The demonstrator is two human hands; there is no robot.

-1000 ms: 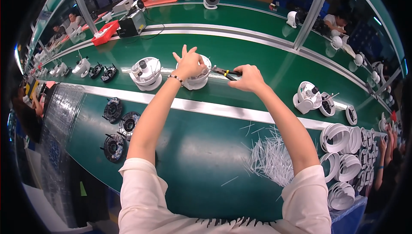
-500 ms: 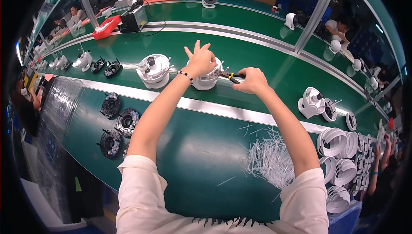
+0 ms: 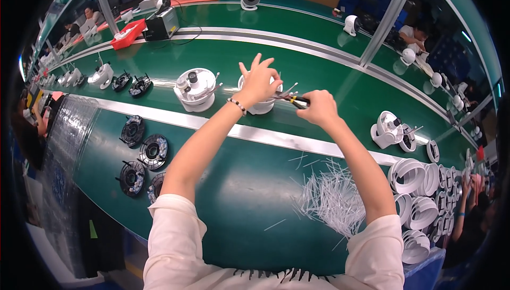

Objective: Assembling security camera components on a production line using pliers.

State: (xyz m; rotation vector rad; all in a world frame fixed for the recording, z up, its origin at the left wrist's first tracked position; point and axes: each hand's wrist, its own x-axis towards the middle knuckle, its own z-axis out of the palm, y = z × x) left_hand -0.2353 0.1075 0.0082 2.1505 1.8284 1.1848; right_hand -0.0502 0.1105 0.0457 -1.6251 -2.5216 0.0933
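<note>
A round white fan-like housing [image 3: 263, 107] stands on the green conveyor, partly covered by my left hand [image 3: 259, 83]. The thumb and index finger of that hand are pinched together at its rim, the other fingers spread; what is between the tips is too small to make out. From the right, my right hand [image 3: 322, 107] grips cutting pliers [image 3: 300, 101] with black and yellow handles, nearly closed. Their jaws point at the housing's right side, close to my left fingertips. A thin white strip [image 3: 292, 88] sticks out there. Another white housing [image 3: 195, 89] with its inside showing stands to the left.
Black round parts with wires [image 3: 153, 152] lie on the near left table. A heap of thin white strips [image 3: 334, 197] lies right of centre, beside stacked white rings [image 3: 408, 175]. Another white unit [image 3: 387, 130] stands on the conveyor's right. A metal rail [image 3: 276, 137] divides table and conveyor.
The pliers' handles have come together from a spread position. Both hands have shifted slightly rightward in the picture, and the view has moved a little.
</note>
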